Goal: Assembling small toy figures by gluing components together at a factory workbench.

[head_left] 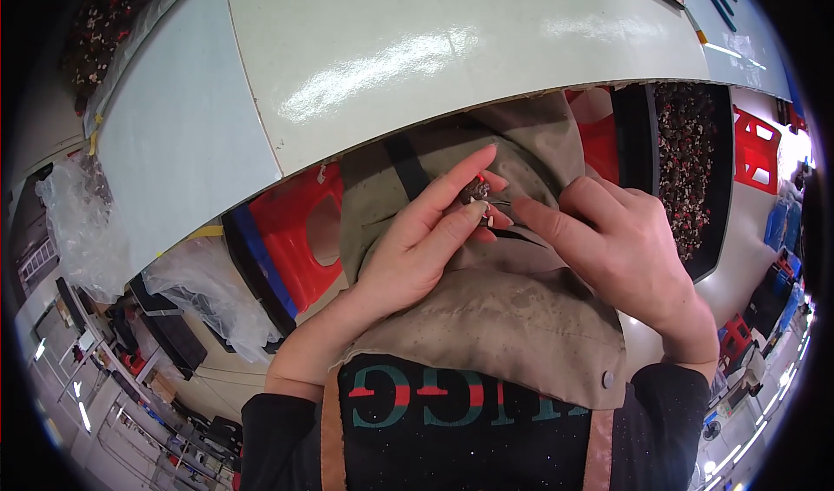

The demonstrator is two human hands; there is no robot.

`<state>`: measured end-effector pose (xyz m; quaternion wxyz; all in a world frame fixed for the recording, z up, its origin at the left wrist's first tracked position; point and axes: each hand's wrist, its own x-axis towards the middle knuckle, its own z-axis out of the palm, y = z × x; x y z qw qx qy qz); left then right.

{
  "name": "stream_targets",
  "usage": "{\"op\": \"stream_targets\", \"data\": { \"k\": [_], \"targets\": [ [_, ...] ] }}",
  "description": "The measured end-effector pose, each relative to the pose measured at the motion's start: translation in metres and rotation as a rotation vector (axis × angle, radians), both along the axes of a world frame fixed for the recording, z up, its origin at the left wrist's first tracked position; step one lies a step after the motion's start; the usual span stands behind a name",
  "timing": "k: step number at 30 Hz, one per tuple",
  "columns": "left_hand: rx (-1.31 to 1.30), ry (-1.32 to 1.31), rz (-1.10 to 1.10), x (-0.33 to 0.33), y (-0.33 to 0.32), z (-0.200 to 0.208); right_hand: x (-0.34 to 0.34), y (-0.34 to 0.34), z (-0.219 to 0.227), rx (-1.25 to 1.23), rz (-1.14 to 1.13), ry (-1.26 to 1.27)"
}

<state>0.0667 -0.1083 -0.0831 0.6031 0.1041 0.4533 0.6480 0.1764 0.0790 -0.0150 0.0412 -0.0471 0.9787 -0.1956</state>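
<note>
Over my lap, my left hand (415,252) pinches a small dark part (475,191) with red and white bits between thumb and fingers. Close beside it on the right is my right hand (612,239), its fingers curled around a slim metal tool (499,202) that looks like tweezers. The tool's thin tips point toward the small part; whether they touch it I cannot tell. Most of the tool is hidden by my right fingers. A brown apron (486,317) spreads beneath both hands.
A pale glossy table (521,65) curves across just ahead of my hands. To the right stands a black tray (719,178) heaped with small dark, red and white parts (685,170). Red stools (295,239) are at both sides. Clear plastic bags (213,296) hang at left; tools (714,0) lie far right.
</note>
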Motion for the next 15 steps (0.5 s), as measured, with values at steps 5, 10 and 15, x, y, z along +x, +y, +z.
{"op": "stream_targets", "data": {
  "k": [5, 10, 15],
  "targets": [
    [-0.034, 0.094, -0.038, 0.0, 0.0, -0.002, -0.004, -0.003, 0.002, 0.117, 0.064, -0.008],
    [-0.05, 0.107, -0.036, 0.002, 0.0, -0.005, 0.005, -0.009, -0.015, -0.095, -0.063, -0.051],
    [-0.081, 0.075, -0.032, 0.002, 0.001, -0.002, 0.015, -0.02, -0.031, -0.493, -0.347, -0.069]
  ]
}}
